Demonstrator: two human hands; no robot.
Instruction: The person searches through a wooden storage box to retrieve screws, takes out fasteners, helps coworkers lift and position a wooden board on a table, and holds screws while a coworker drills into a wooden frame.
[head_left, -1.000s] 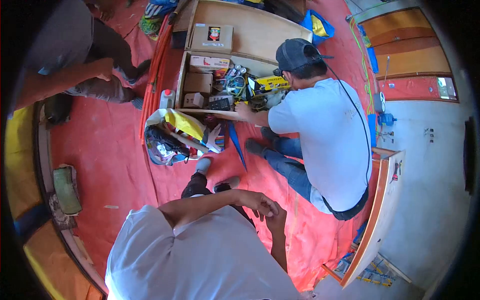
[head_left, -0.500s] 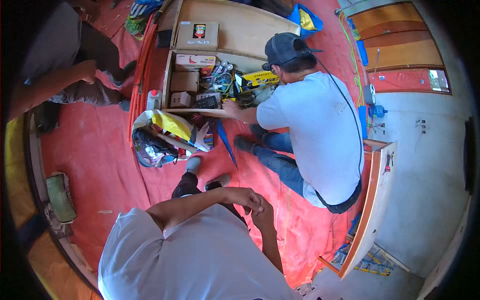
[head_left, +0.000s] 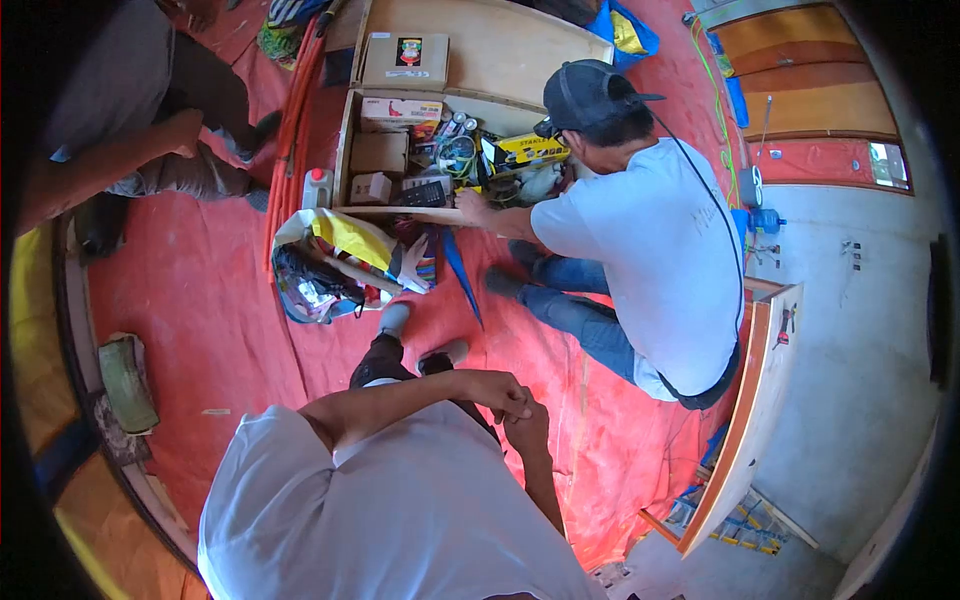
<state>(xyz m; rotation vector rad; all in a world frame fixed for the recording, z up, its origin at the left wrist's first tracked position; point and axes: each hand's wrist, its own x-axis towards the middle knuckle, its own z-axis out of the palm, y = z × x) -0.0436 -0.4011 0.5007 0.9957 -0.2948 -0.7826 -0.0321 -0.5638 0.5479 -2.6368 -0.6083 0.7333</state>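
Note:
In front of my belly, my left hand (head_left: 499,393) and my right hand (head_left: 528,424) meet, their curled fingers touching. Whether anything small lies between them is hidden. Beyond my feet, a large bag (head_left: 300,240) stuffed with mixed items stands on the red floor covering. Behind it is an open wooden box (head_left: 470,213) holding cartons, cans, cables and a yellow STANLEY package (head_left: 530,150). A co-worker in a cap (head_left: 640,250) crouches at the box, one hand (head_left: 474,205) at its near edge.
Another person (head_left: 150,130) is at the upper left. Long orange tubes (head_left: 290,160) lie beside the box, near a white jug (head_left: 317,188). A wooden panel (head_left: 745,420) stands at the right, and a green bundle (head_left: 128,384) lies at the left.
The view has shifted slightly, so the box, bag and co-worker sit a little further right. My hands stay together. The co-worker's hand remains at the box edge.

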